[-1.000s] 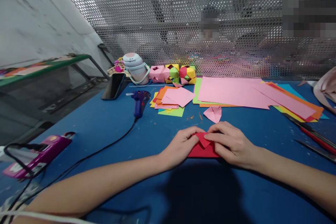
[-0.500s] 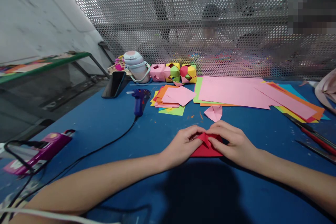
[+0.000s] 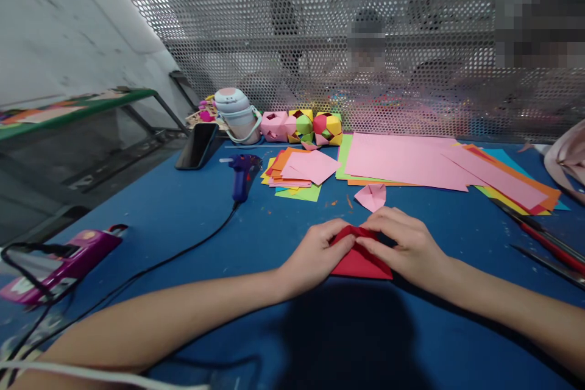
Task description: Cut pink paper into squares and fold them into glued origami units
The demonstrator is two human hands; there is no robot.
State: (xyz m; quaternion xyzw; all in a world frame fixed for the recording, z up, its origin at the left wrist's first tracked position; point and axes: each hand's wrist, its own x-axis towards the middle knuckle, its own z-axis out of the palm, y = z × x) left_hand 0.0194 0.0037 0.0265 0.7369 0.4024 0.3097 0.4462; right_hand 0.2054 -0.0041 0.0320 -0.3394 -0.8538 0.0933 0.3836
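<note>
A partly folded sheet of red paper (image 3: 361,264) lies on the blue table in front of me. My left hand (image 3: 322,255) pinches its upper left part between thumb and fingers. From the other side, my right hand (image 3: 402,247) grips its upper right part, thumb close to the left thumb. The fingertips behind the paper are partly hidden. Just beyond my hands rests a folded pink paper piece (image 3: 372,197). Farther back is a stack of small coloured paper squares (image 3: 311,167).
A blue hot glue gun (image 3: 241,178) stands left of the stack, its cord running to a purple power strip (image 3: 68,265). Along the back are a phone (image 3: 197,146), a bottle (image 3: 237,116), folded paper balls (image 3: 328,128) and large pink sheets (image 3: 402,158). Scissors (image 3: 543,234) lie at right.
The raised point in the middle of the red paper has been pressed flatter under my thumbs. Both hands keep their hold and have barely moved.
</note>
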